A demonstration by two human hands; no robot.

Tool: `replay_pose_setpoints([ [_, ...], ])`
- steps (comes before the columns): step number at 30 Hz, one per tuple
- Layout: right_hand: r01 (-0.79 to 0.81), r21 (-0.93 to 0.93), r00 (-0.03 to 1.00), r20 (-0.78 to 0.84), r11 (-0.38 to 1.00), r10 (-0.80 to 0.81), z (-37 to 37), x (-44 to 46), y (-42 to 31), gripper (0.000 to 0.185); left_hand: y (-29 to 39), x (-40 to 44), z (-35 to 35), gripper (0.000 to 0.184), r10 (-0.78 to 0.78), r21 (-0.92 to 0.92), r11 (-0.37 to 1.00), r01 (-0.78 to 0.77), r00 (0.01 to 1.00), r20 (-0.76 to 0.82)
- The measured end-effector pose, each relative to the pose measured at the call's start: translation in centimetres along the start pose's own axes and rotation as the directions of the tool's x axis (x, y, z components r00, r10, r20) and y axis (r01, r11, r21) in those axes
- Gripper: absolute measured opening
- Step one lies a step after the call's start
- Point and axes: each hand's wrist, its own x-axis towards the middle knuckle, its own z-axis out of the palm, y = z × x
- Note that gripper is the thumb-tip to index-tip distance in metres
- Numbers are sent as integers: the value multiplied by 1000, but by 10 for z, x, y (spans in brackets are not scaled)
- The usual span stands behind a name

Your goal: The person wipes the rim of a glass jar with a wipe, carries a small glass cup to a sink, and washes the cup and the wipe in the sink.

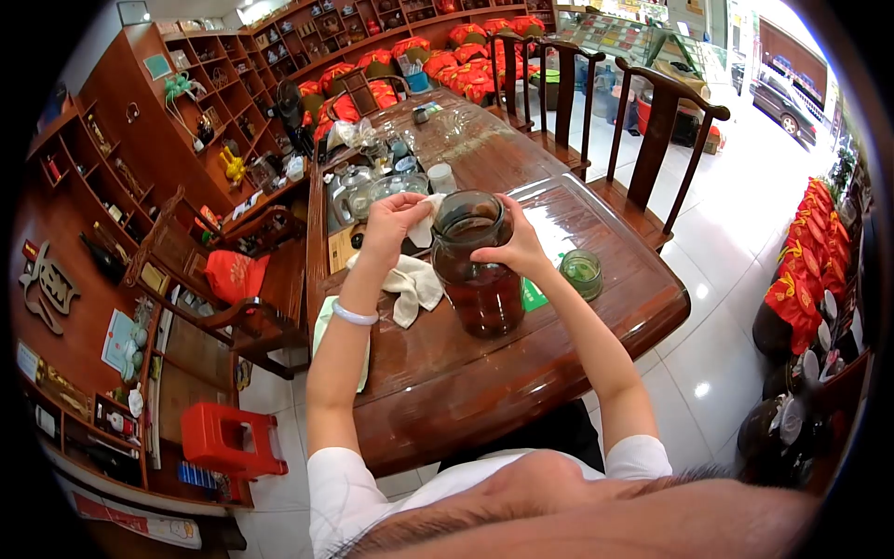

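Observation:
A large glass jar [477, 293] stands on the wooden table, its wide mouth uncovered. Reddish brown shows through its glass; I cannot tell whether that is liquid or the table behind. My right hand [518, 244] grips the jar's upper right side, thumb across the front. Between the fingertips of my left hand [395, 222] is a white cloth [425, 229], pinched beside the jar's left rim. Below that hand, a cream cloth [410, 287] lies crumpled on the table. A green glass ashtray [581, 272] sits right of the jar, near a green-and-white packet [534, 295].
Behind my left hand, a tea tray holds a glass teapot [355, 191] and several cups. A white-lidded container [441, 177] is beyond the jar. Wooden chairs [652, 140] line the table's right side; another chair [219, 265] and a red stool [228, 440] are at left.

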Motion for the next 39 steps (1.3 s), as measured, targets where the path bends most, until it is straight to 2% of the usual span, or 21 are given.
replay_pose_setpoints([
  [2,30,6,1000,-5,1000,-30,-1,0,6,93,10,10,1,12,17,244,969,-39,996,89],
  [3,12,-18,1000,-5,1000,-12,-1,0,3,93,13,15,4,12,18,247,968,-39,996,89],
  [5,-11,-33,1000,-5,999,11,-1,0,1,93,17,27,12,15,69,620,778,-104,994,80],
  [6,7,-72,1000,-15,997,-8,-1,0,0,92,19,31,15,15,61,625,774,-98,995,79],
  [9,11,-97,999,-44,995,-15,-1,0,4,92,17,38,19,17,175,762,606,-230,972,154],
  [12,-7,-65,999,-44,998,4,-1,-2,3,94,7,26,14,15,262,676,687,-268,958,113],
  [18,-5,-56,1000,-15,998,4,-2,-2,-7,92,12,-29,20,18,345,727,647,-232,939,-7],
  [20,24,-67,999,-38,997,-27,-1,-1,-5,91,9,-54,19,9,185,424,894,-144,981,-58],
  [21,52,-83,997,-55,995,-57,0,-1,-4,90,1,-64,16,9,177,428,894,-133,982,-64],
  [22,44,-74,997,-57,996,-49,1,-3,-2,90,-9,-71,11,9,112,229,970,-81,986,-126],
  [23,36,-68,994,-104,997,-43,2,-5,-1,92,-17,-78,7,11,36,17,999,-34,985,-171],
  [24,28,-66,988,-152,997,-37,2,-8,-1,93,-20,-85,7,11,29,18,999,-26,986,-166],
  [26,43,-104,979,-195,994,-63,4,-18,-5,85,-27,-96,11,12,-238,-341,926,161,951,-196],
  [28,152,175,941,-325,973,-89,3,-29,-3,75,-28,-108,24,13,-251,-383,905,186,960,-127],
  [29,173,208,929,-359,963,-89,1,-41,-5,65,-30,-111,31,15,-220,-397,905,153,967,-127],
  [30,173,196,927,-363,965,-93,-1,-54,-8,65,-31,-113,38,16,-189,-412,903,121,974,-128],
  [32,109,244,945,-325,964,-25,-3,-80,-13,60,-36,-114,53,12,-145,-424,903,72,979,-143],
  [34,-34,476,969,-199,879,145,2,-98,-33,56,-45,-115,68,13,-126,-424,903,76,988,-91],
  [35,-83,519,969,-157,850,191,9,-105,-43,56,-57,-114,74,12,-58,-366,931,17,993,-102],
  [38,-124,449,962,-166,885,219,29,-123,-47,48,-65,-125,104,10,104,-194,974,-119,991,-90],
  [39,-123,440,958,-182,890,222,27,-124,-44,48,-68,-125,103,10,98,-201,973,-111,993,-74],
])
